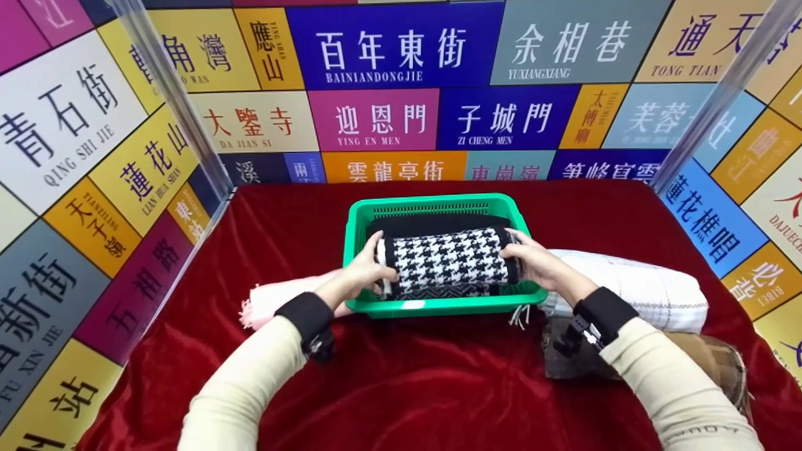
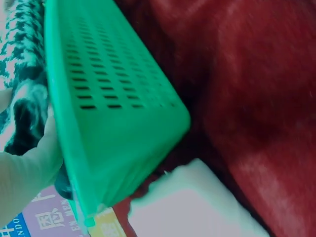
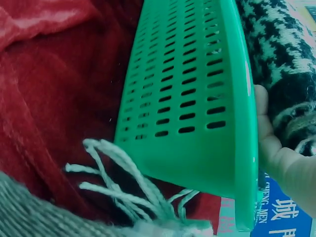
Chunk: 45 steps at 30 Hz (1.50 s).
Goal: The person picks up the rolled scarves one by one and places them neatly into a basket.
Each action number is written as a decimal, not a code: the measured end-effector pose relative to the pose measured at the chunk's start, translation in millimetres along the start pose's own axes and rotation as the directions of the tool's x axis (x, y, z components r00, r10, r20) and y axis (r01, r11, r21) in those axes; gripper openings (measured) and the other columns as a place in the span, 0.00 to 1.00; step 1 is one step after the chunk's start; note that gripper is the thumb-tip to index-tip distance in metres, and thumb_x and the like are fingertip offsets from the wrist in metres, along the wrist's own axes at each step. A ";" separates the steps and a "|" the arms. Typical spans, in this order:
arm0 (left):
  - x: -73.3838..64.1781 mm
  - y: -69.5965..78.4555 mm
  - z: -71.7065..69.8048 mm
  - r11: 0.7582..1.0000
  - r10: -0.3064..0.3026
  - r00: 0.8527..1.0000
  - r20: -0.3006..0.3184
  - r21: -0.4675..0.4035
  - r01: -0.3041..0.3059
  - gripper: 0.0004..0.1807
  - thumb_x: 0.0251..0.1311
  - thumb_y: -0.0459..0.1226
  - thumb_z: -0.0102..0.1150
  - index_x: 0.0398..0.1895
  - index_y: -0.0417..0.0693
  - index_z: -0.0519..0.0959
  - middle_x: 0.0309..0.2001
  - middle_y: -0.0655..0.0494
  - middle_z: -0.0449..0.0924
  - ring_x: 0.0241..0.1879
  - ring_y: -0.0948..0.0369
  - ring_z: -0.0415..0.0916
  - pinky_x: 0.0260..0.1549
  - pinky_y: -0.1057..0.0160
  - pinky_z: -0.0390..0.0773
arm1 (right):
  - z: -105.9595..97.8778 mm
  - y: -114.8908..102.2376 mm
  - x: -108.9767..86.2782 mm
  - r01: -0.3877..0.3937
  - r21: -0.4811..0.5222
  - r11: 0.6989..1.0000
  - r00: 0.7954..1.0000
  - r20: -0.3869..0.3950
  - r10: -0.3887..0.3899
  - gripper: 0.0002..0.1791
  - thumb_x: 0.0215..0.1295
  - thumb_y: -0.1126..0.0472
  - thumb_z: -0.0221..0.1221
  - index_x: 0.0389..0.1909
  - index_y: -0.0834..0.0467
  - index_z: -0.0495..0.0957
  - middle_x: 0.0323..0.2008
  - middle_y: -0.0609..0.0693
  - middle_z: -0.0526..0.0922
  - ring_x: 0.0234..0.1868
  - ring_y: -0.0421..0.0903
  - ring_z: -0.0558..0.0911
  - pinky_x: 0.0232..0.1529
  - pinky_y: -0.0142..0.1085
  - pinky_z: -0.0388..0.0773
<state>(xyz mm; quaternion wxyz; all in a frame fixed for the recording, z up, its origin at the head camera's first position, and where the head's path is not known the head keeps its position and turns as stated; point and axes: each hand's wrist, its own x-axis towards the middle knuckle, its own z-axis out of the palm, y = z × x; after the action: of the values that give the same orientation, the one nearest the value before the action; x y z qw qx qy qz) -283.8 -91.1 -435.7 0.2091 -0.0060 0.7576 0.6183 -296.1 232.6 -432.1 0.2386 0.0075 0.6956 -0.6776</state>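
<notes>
At center frame, a person's left hand (image 1: pixel 362 272) and right hand (image 1: pixel 544 262) grip opposite ends of a rolled houndstooth cloth (image 1: pixel 448 258), fingers curled round it, inside the outline of a green basket (image 1: pixel 451 307); the step in hand looks to be setting the roll in or lifting it out, which of the two cannot be told; the next move likely calls for level ends and knuckles clear of the rim; a pink roll (image 1: pixel 285 297) lies middle left, a white checked roll (image 1: pixel 636 289) middle right, on a red-draped desk (image 1: pixel 438 382).
</notes>
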 end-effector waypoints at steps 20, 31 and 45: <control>15.6 -6.0 1.0 0.680 0.174 0.974 0.147 0.697 -0.227 0.39 0.39 0.26 0.65 0.60 0.53 0.67 0.55 0.43 0.72 0.50 0.51 0.70 0.45 0.57 0.72 | -0.9 18.2 12.3 0.253 -0.800 0.544 0.967 0.191 -0.170 0.46 0.48 0.70 0.58 0.70 0.56 0.50 0.61 0.66 0.63 0.37 0.53 0.75 0.35 0.43 0.72; 12.3 -3.7 1.1 0.605 0.144 0.976 0.161 0.767 -0.216 0.32 0.43 0.34 0.67 0.57 0.53 0.73 0.54 0.45 0.75 0.47 0.54 0.73 0.42 0.61 0.73 | -1.8 19.6 9.0 0.377 -0.856 0.354 0.925 0.326 -0.195 0.39 0.52 0.65 0.63 0.66 0.60 0.58 0.60 0.68 0.65 0.61 0.64 0.64 0.55 0.55 0.65; 15.7 -13.6 4.3 0.598 0.117 0.982 0.147 0.779 -0.188 0.26 0.51 0.33 0.60 0.57 0.51 0.73 0.41 0.46 0.81 0.20 0.63 0.73 0.25 0.69 0.71 | 0.4 21.5 12.1 0.339 -0.862 0.376 0.941 0.308 -0.142 0.37 0.52 0.65 0.63 0.65 0.59 0.62 0.59 0.67 0.68 0.56 0.62 0.70 0.51 0.51 0.70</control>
<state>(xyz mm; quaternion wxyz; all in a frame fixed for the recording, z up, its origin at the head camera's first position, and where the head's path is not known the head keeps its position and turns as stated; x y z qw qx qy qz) -293.2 -86.4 -454.1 0.1672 0.1764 0.9407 0.2366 -299.5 230.1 -456.4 0.1653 -0.2857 0.9182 -0.2191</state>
